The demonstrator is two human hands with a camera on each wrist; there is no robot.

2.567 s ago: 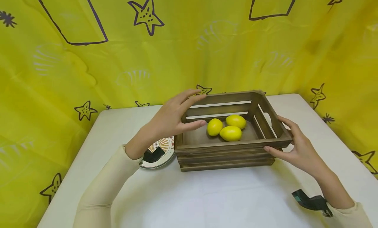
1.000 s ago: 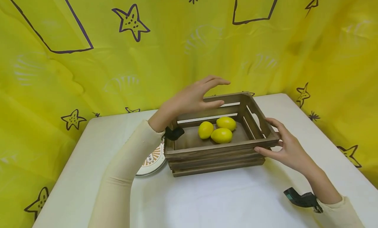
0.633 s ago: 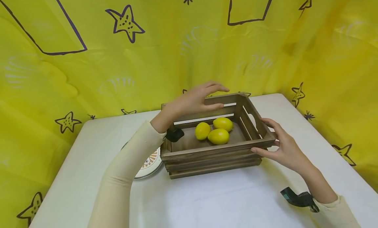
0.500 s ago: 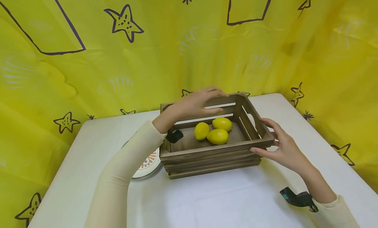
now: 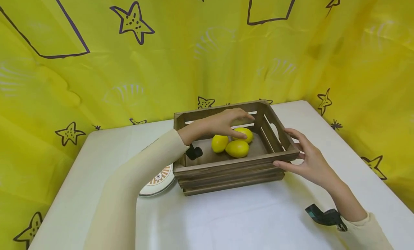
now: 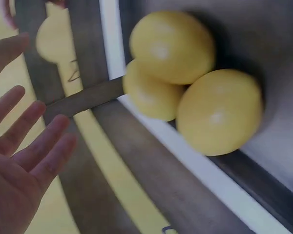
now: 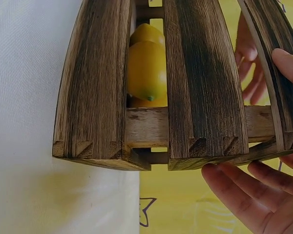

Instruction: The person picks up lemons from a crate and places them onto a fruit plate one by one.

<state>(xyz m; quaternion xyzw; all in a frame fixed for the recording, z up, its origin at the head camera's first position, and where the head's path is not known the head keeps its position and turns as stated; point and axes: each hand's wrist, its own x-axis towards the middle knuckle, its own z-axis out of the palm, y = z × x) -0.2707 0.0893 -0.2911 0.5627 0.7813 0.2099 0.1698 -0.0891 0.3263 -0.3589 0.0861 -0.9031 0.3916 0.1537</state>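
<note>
A dark brown slatted wooden crate (image 5: pixel 226 169) stands on the white table with three yellow lemons (image 5: pixel 237 149) grouped on its floor. My left hand (image 5: pixel 226 122) reaches over the left end into the crate, close above the lemons, thumb overlapping the rear one. In the left wrist view its fingers (image 6: pixel 51 139) are spread and hold nothing, with the lemons (image 6: pixel 219 112) off to one side. My right hand (image 5: pixel 310 163) holds the crate's right front corner. Its thumb (image 7: pixel 288 66) lies on the front top slat and the fingers are round the end wall.
Plates with an orange ray pattern (image 5: pixel 158 180) lie left of the crate, partly hidden under the left sleeve (image 5: pixel 129 181). A yellow curtain (image 5: pixel 181 63) with drawn stars hangs behind the table (image 5: pixel 226 221). Black wrist mounts (image 5: pixel 325 216) are on both arms.
My left hand has moved rightward over the crate, then lowered into it toward the lemons. My right hand keeps its hold on the corner. The head view has shifted slightly.
</note>
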